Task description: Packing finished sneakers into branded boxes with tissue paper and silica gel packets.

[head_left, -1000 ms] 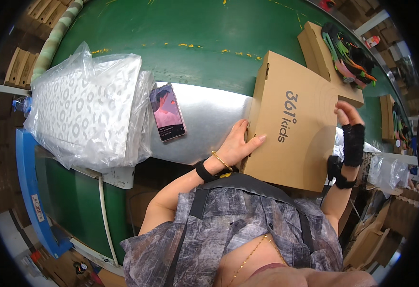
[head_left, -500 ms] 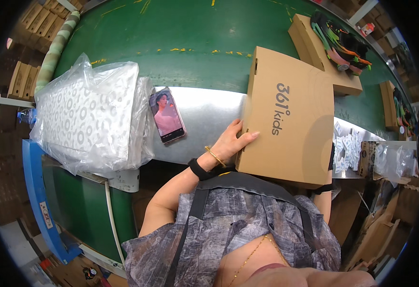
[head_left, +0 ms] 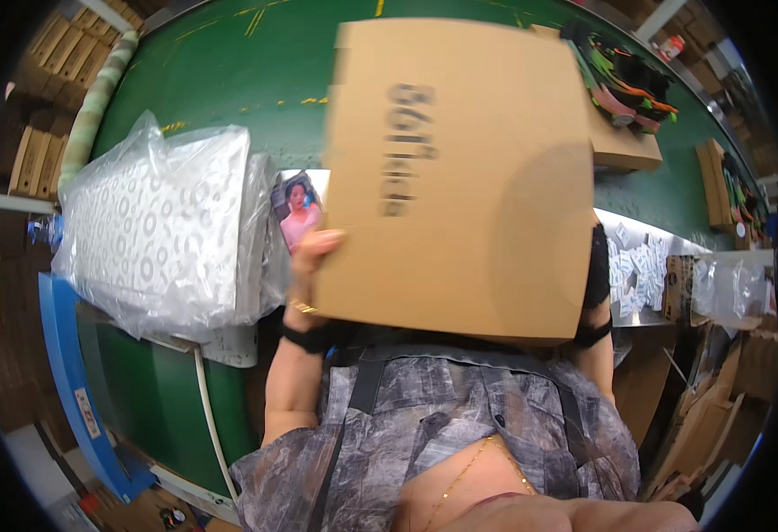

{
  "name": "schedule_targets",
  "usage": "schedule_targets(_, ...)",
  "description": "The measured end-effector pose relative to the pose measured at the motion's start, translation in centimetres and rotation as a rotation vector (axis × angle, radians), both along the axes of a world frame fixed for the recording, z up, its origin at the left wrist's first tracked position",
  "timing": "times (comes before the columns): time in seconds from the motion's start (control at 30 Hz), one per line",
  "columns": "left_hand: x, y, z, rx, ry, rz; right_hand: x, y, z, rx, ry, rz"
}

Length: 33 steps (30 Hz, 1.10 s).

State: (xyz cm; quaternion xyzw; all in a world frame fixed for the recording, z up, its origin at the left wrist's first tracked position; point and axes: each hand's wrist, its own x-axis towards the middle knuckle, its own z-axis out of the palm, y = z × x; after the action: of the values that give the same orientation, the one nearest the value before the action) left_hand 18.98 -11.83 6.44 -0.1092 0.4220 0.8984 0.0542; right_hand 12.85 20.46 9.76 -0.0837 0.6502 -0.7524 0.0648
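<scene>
While the person's left hand [head_left: 316, 248] grips the left edge of a flat brown cardboard box [head_left: 460, 177], its fingers [head_left: 327, 238] curl over that edge and hold it raised close to the camera, well above the counter [head_left: 624, 222]. Dark printing on the box face is smeared by motion blur. At the box's right edge only a wrist in a black fingerless glove [head_left: 597, 266] shows; the right hand itself is hidden behind the cardboard, so whether its fingers are wide, narrow or clamped on the box cannot be told. Just left of the left hand, a phone [head_left: 298, 208] with a lit screen lies on the counter, touching a bulky clear plastic bag [head_left: 163, 235] of white patterned sheets. Beyond the box runs a green conveyor belt [head_left: 220, 80] carrying another open carton [head_left: 624, 146] with colourful shoes [head_left: 628, 80] in it. Small white paper slips [head_left: 637, 266] lie scattered on the counter to the right, near a crumpled clear bag [head_left: 730, 288]. A grey patterned shirt [head_left: 442, 426] fills the lower edge.
</scene>
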Motion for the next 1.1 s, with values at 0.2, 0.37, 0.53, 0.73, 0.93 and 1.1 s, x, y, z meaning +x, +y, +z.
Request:
schedule_targets(0.2,7.1,-11.7,0.8,0.827,0.455,-0.014,-4.8,-5.4,3.1,0.244,-0.054,0.298)
schedule_targets(0.37,15.2,-20.5,2.9,0.078,0.375,1.097,-10.8,4.1,-4.6,0.03,-0.265,-0.246)
schedule_targets(0.53,13.9,-17.9,4.7,0.069,-0.043,1.682,-15.9,14.4,-9.6,-0.177,-0.61,-0.69)
schedule_targets(0.73,7.2,-13.9,2.9,-0.152,0.068,1.157,-20.3,17.7,-12.7,-0.427,-0.623,-0.625)
schedule_targets(0.93,0.3,-1.7,-2.0,-0.658,0.013,0.108,-17.3,11.7,-11.9,-0.404,-0.547,-0.497)
schedule_targets(1.1,0.4,3.9,-6.0,-1.655,0.347,-0.344,-10.6,6.5,-10.1,-0.287,-0.654,-0.428)
